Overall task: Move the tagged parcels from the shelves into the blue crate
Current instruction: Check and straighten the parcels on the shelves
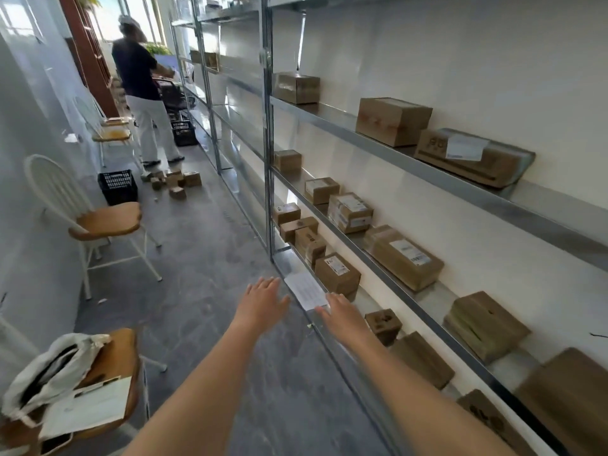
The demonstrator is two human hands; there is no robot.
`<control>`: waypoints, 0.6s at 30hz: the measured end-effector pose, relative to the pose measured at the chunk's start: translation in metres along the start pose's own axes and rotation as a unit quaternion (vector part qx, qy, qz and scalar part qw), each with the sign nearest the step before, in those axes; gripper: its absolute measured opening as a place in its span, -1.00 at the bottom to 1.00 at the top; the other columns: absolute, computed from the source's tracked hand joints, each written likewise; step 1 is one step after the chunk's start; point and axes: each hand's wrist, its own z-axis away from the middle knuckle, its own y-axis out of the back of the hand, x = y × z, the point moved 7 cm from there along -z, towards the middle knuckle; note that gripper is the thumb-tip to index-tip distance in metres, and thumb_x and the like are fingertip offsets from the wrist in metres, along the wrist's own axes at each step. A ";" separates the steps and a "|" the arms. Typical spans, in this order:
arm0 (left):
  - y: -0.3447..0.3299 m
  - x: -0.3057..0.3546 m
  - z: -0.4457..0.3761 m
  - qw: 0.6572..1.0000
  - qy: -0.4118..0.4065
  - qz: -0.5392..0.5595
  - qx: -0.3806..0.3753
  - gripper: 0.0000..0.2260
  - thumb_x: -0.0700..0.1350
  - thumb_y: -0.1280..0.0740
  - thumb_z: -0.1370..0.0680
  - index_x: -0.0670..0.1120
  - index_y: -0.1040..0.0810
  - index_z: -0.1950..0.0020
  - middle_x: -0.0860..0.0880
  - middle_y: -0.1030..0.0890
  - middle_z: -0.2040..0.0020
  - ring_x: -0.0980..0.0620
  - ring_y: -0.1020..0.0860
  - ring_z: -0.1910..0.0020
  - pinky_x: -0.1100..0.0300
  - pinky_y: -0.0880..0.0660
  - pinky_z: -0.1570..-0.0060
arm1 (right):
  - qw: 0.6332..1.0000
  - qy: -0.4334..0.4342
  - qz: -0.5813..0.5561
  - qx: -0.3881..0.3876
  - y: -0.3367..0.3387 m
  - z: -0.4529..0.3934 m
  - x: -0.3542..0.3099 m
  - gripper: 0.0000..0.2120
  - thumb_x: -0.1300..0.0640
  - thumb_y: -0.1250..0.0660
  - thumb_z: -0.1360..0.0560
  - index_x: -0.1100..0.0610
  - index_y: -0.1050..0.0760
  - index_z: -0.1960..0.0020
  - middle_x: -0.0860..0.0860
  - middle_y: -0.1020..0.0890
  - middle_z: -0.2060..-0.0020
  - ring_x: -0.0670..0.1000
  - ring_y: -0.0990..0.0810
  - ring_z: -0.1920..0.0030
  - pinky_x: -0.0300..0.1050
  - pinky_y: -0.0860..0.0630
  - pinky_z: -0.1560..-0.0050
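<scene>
Reaching toward shelves (pixel 368 258), both hands released, left (pixel 261 306), right (pixel 345 315), parcel tags blurred

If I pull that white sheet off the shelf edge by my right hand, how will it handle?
The sheet is probably thin paper, so likely floppy and very light. It overhangs the shelf edge, so a nudge from the right hand might slide it off.

We stand in a narrow parcel storeroom. Long metal shelves (pixel 378 139) run along the right wall, carrying brown cardboard parcels (pixel 393 121), several with white shipping labels. Down the aisle, black plastic crates (pixel 117 186) sit on the grey floor beside a loose heap of small boxes (pixel 176 182), where another person (pixel 144 90) sorts stock. Wooden-seated chairs (pixel 98 222) line the left wall.
</scene>
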 end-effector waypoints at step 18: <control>0.030 -0.038 -0.303 0.999 -0.026 0.019 -0.027 -0.46 0.12 -0.09 -0.64 -0.09 -0.16 -0.56 -0.05 -0.21 -0.55 -0.04 -0.08 -0.56 0.00 0.00 -0.52 | 0.999 -0.027 0.020 0.010 0.049 -0.306 0.003 -0.45 -0.11 -0.04 -0.66 0.18 -0.22 -0.53 0.12 -0.31 -0.50 0.11 -0.29 -0.48 0.01 -0.23 -0.46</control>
